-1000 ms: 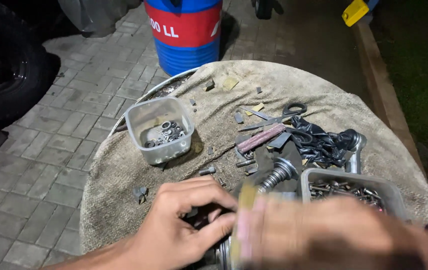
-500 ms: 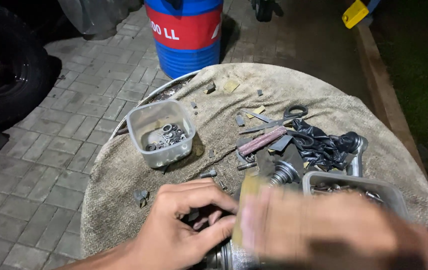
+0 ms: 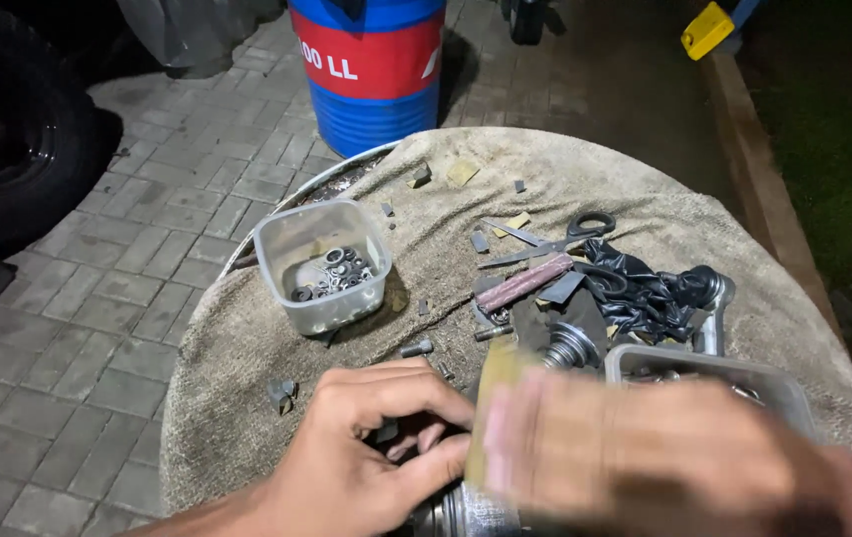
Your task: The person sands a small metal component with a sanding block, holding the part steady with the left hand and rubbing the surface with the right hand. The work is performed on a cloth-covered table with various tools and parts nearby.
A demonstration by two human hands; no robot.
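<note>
Since a moment ago the right hand [image 3: 664, 452] has slid a little along the near edge of the round cloth-covered table [image 3: 247, 348]; it is still blurred, and the left hand has kept its place.

Behind the table's far edge stands a blue and red drum [image 3: 371, 70] on the paving, with a dark tyre [image 3: 8, 129] off to the left. On the table's left side sits a clear plastic tub [image 3: 321, 264] with washers and nuts in it. Near the right edge lies a crumpled black bag [image 3: 645, 293], with a second clear tub [image 3: 704, 373] just in front of it. Scissors [image 3: 555, 237] lie toward the far side.

The left hand [image 3: 366, 447] is curled, fingers and thumb closed on a metal part [image 3: 461, 509] at the near edge, mostly hidden. The right hand lies flat against a yellowish pad [image 3: 493, 398] held over that part; whether its fingers grip it I cannot tell through the blur. A small bolt [image 3: 416, 349] lies just beyond the left knuckles.
</note>
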